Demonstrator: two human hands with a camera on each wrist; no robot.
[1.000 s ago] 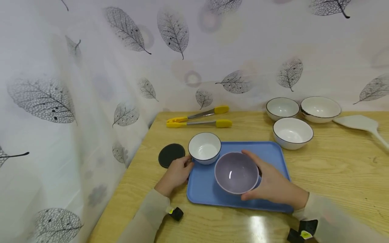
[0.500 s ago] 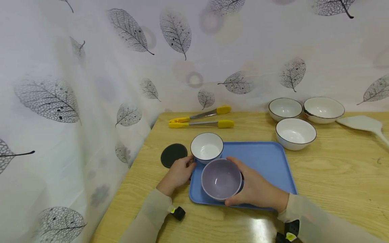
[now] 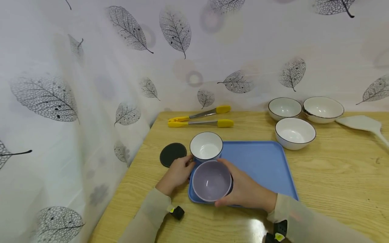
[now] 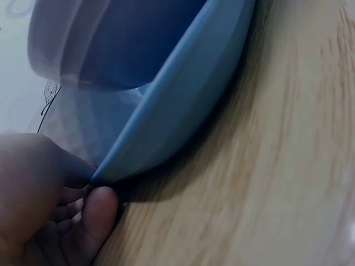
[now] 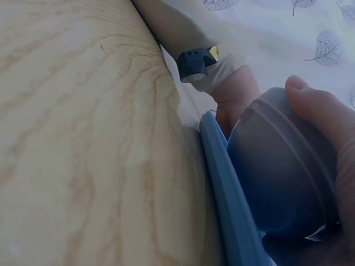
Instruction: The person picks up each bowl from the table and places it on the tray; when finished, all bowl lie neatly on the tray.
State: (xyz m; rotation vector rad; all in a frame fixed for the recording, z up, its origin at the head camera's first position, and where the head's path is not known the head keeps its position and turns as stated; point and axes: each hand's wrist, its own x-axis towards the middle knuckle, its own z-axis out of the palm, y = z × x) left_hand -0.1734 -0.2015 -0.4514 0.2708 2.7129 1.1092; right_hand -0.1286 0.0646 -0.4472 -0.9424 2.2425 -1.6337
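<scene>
A purple bowl (image 3: 211,181) is held at its right side by my right hand (image 3: 244,189), thumb toward me and fingers round the far side. It stands over the front left part of the blue tray (image 3: 261,165). My left hand (image 3: 177,173) pinches the tray's left edge; the left wrist view shows the fingers (image 4: 100,213) under the rim and the bowl (image 4: 61,50) above. Just behind the purple bowl is a white bowl (image 3: 206,145) with a dark rim, at the tray's back left corner. In the right wrist view the purple bowl (image 5: 277,166) leans close over the tray's rim.
A dark round disc (image 3: 173,154) lies left of the tray. Behind it are yellow-tipped tongs (image 3: 200,123). At the back right stand several white bowls (image 3: 295,133) and a white spatula (image 3: 361,123). A leaf-patterned curtain (image 3: 194,54) closes off the table's back and left.
My right hand has moved the purple bowl left across the tray, from its middle to the front left, near my left hand. The left hand keeps its place on the tray edge.
</scene>
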